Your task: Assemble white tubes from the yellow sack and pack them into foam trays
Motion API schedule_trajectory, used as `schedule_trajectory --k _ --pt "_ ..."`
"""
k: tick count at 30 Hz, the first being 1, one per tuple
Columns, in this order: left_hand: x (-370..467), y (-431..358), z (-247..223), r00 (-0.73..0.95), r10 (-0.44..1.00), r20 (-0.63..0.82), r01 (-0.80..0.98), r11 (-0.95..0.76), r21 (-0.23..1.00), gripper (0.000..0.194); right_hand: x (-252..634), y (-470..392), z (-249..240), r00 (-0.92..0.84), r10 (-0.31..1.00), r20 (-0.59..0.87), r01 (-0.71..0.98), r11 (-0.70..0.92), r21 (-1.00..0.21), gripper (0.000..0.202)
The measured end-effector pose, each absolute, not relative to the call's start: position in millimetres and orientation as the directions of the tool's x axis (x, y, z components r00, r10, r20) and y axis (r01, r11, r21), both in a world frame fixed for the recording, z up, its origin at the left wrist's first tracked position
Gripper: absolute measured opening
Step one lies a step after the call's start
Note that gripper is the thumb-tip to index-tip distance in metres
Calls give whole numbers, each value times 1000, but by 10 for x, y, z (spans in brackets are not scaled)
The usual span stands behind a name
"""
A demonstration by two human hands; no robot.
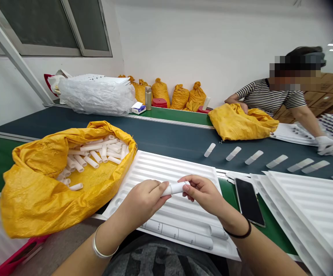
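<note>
A white tube (175,188) is held between my two hands above a white ridged tray (183,168). My left hand (147,195) is closed on its left end, and my right hand (202,191) pinches its right end. Along the tray's near edge lie several white rolls (180,234) with small printed marks. To the left, an open yellow sack (51,191) holds many loose white tubes (94,153).
Several translucent tubes (254,157) lie across the dark conveyor belt (166,134). A black phone (249,201) sits right of the tray, beside stacked white trays (307,207). Across the belt, a co-worker's gloved hand (327,145) reaches down near a yellow sack (238,122).
</note>
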State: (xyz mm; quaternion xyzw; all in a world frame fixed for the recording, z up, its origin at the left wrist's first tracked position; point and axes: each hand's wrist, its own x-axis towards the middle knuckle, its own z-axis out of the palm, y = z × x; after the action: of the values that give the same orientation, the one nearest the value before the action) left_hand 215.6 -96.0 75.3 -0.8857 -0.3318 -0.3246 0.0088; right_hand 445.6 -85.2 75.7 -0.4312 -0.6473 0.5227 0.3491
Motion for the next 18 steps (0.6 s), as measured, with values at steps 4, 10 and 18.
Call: schedule_trajectory --k 4,10,18 --pt "2142 -944 725 555 666 498 588 -738 331 32 4498 -859 778 -421 894 152 329 306 -893 37" --pt "2132 -935 756 545 768 337 564 -633 531 53 4546 -854 819 -578 717 391 400 666 -630 44" --pt "2130 -1058 708 578 816 24 553 -412 724 85 4360 -869 595 -688 614 387 486 786 -382 26"
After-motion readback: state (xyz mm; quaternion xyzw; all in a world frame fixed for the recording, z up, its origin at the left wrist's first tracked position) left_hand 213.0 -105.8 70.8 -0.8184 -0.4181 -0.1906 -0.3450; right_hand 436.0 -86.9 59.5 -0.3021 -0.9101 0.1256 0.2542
